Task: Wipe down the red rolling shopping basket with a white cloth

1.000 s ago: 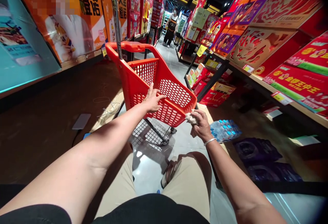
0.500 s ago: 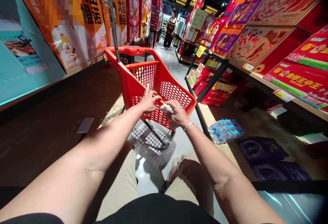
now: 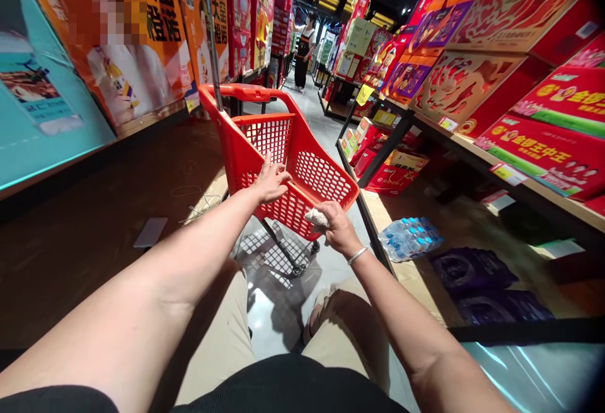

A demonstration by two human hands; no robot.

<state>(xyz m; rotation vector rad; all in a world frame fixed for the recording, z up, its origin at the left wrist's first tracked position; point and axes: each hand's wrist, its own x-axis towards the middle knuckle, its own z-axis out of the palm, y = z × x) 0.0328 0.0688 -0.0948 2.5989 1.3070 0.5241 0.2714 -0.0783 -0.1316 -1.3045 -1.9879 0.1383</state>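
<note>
An orange-red shopping cart [image 3: 326, 176] with a perforated basket stands in front of me, a metal pole rising at its left corner. My left hand [image 3: 273, 181] rests at the cart's near side, its fingers spread and holding nothing. To its right, my right hand [image 3: 338, 227] has its fingers wrapped round a crumpled whitish cloth [image 3: 316, 217] at the near right rim of the basket. A light bracelet circles the right wrist. The cart's basket shows nothing inside where its walls can be seen.
Shelves of boxed goods line both sides: orange boxes [image 3: 165, 41] at left, red boxes [image 3: 534, 142] at right. Bottled water [image 3: 411, 238] lies on the lower right shelf. A person in a dark apron [image 3: 303, 50] stands down the aisle. A white flat object [image 3: 150, 232] lies lower left.
My right hand has moved right and down along the rim with the cloth, away from my left hand. The left hand has shifted slightly left. The distant person has an arm raised.
</note>
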